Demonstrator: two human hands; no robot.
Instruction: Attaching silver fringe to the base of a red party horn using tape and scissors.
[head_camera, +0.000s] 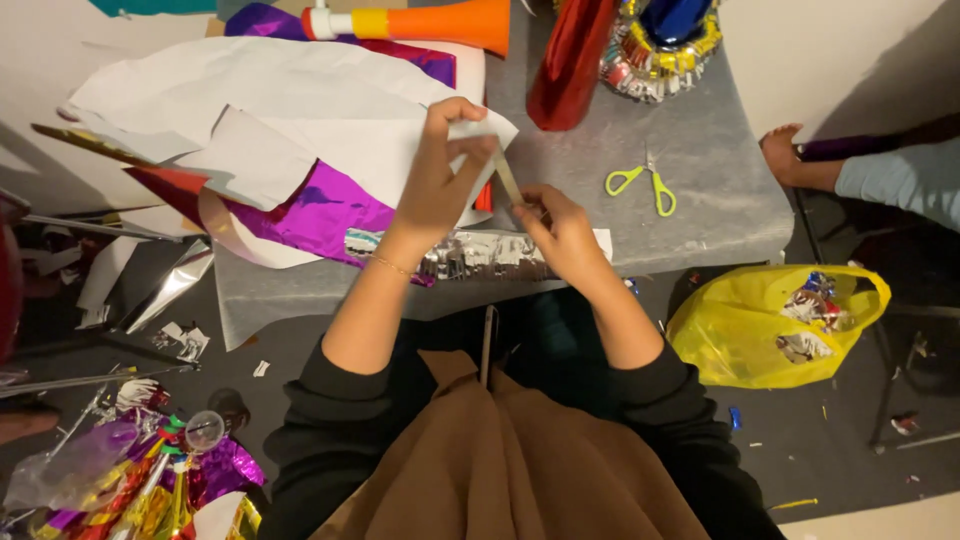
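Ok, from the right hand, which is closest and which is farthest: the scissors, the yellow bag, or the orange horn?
From the right hand, in the head view:
1. Scissors, just to its right on the grey table.
2. Yellow bag, lower right, on the floor.
3. Orange horn, at the table's far edge.

Lime-handled scissors (643, 187) lie on the grey table (700, 150), an orange plastic horn (430, 22) up top, a yellow plastic bag (745, 335) of scraps on the dark floor
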